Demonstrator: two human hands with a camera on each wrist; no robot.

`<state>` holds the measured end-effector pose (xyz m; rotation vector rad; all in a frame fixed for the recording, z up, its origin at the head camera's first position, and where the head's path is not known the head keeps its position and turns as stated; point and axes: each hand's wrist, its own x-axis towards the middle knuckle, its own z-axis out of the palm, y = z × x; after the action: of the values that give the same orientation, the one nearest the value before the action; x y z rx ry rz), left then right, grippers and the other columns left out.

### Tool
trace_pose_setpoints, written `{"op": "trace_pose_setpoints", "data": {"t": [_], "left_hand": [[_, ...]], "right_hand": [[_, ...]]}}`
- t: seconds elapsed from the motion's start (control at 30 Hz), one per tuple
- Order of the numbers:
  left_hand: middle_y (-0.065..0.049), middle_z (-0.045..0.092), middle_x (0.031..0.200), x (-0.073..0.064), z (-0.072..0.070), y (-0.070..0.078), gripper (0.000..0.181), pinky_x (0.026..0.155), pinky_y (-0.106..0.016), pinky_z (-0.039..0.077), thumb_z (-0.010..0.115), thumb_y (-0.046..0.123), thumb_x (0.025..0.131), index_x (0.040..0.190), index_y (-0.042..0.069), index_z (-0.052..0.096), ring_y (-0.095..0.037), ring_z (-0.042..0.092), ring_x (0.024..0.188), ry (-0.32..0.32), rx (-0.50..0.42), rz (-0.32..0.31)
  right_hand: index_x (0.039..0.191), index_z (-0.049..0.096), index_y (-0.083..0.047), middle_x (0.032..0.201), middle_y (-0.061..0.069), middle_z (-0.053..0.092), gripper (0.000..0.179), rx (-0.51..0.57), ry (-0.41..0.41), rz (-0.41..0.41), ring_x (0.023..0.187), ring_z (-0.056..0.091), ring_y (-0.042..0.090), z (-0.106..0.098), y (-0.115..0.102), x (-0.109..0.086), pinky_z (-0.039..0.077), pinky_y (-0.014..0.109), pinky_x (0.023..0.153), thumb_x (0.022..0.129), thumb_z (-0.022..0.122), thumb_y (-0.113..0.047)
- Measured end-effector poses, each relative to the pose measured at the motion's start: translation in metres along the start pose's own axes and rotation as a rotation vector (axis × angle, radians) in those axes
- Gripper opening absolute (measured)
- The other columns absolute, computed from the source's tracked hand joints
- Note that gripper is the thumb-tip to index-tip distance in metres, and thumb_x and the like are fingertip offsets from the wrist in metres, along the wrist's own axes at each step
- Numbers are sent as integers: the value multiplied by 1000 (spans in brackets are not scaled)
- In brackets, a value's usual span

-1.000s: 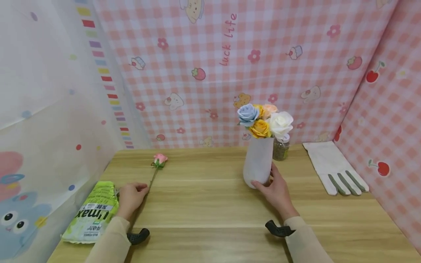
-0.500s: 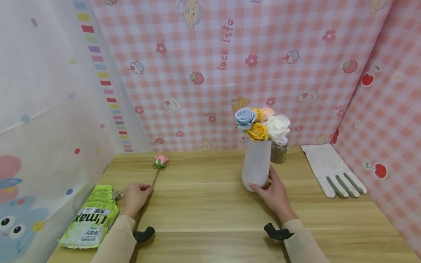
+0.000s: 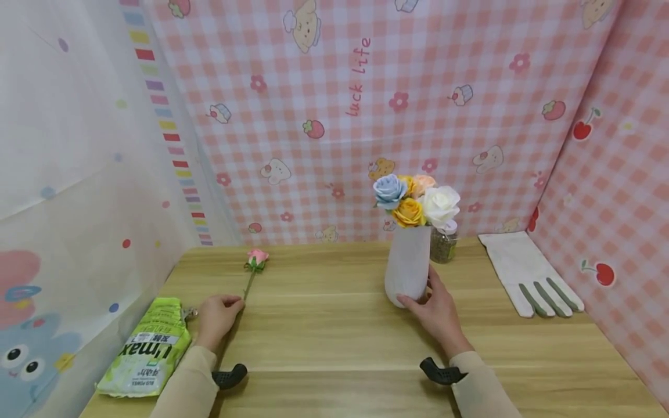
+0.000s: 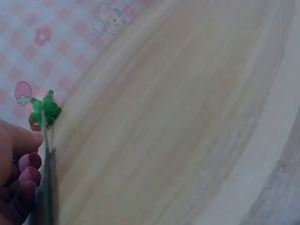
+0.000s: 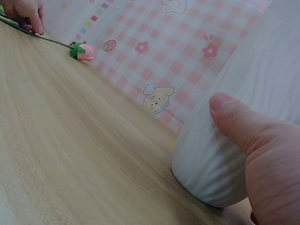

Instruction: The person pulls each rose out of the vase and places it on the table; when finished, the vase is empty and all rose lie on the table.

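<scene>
On the left of the table, my left hand (image 3: 218, 318) pinches the stem of a pink rose (image 3: 257, 259) between thumb and fingers. The rose lies with its bloom pointing to the back; in the left wrist view its green sepals (image 4: 45, 111) show beyond the fingertips. My right hand (image 3: 438, 312) grips the lower part of a white ribbed vase (image 3: 406, 267), its thumb (image 5: 234, 117) across the front and its other fingers mostly hidden behind. Blue, yellow, peach and white roses (image 3: 409, 212) fill the vase's mouth. The vase stands on the table.
A green and white bag (image 3: 148, 351) lies beside my left forearm, with a small metallic item (image 3: 190, 313) near it. Behind the vase stands a jar (image 3: 444, 247) with a pale lid. A white glove (image 3: 525, 273) with grey-green parts lies at right. Patterned cloths (image 3: 313, 174) enclose the table.
The head view has shifted slightly. My left hand has moved a little to the right, away from the bag, still pinching the stem. My right hand keeps its hold on the vase.
</scene>
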<state>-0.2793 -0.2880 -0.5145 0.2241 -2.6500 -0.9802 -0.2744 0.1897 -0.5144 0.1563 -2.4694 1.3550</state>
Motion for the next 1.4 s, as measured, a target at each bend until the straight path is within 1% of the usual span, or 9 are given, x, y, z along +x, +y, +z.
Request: {"op": "trace_pose_setpoints", "data": {"t": [0.1,0.2,0.33,0.57,0.7,0.93,1.03,1.23,1.4], "left_hand": [[-14,71,91,-3,-4,9,21,70,-38,52,69,17,88,98,0,75,-28,66,83,18,-31,-19],[-11,71,88,-5,-8,28,21,67,-33,50,69,20,89,98,3,75,-24,65,79,42,-43,-8],[-8,71,83,-8,-11,64,20,61,-27,48,71,21,88,97,4,76,-18,63,72,45,-97,64],[-3,70,81,-13,-4,132,15,56,-24,48,72,20,88,96,7,75,-14,59,68,10,-292,230],[-1,71,85,-12,6,173,19,59,-26,51,71,25,89,98,10,76,-14,62,73,-41,-424,286],[0,70,88,-12,29,234,17,58,-26,50,71,28,89,97,14,76,-20,63,78,-168,-648,314],[0,70,91,-10,40,258,19,59,-25,49,71,27,89,99,12,76,-18,62,80,-189,-715,334],[-5,72,95,-7,57,295,22,61,-22,48,72,23,88,101,6,75,-12,61,79,-200,-837,329],[1,71,96,-5,65,317,21,64,-24,51,72,23,88,102,7,75,-12,62,82,-201,-858,334]], "right_hand": [[152,24,-19,135,14,50,100,1,-1,-2,119,50,29,0,0,1,48,51,89,75,77,-53],[152,24,-19,134,14,50,99,4,-2,-2,119,50,29,-1,-1,1,48,51,88,75,77,-52],[152,23,-19,133,14,51,100,6,-4,1,119,51,29,-2,-1,1,48,51,88,75,77,-53],[152,24,-18,134,15,51,100,-7,-10,4,119,51,29,-2,0,1,49,50,88,75,76,-53],[152,23,-15,136,16,49,100,-4,-3,-4,121,49,30,-2,0,2,48,51,90,75,76,-52],[153,22,-15,139,16,47,102,6,-10,27,123,48,31,-3,-1,1,47,52,92,75,77,-53],[152,22,-15,139,16,46,102,13,-2,19,123,48,31,-3,-1,1,47,51,91,75,77,-52],[153,22,-14,140,16,45,101,12,-2,14,124,47,31,-1,-1,1,47,52,92,76,78,-50],[153,21,-15,141,16,45,102,5,-12,27,125,47,31,0,-3,-1,46,52,92,76,77,-50]]}}
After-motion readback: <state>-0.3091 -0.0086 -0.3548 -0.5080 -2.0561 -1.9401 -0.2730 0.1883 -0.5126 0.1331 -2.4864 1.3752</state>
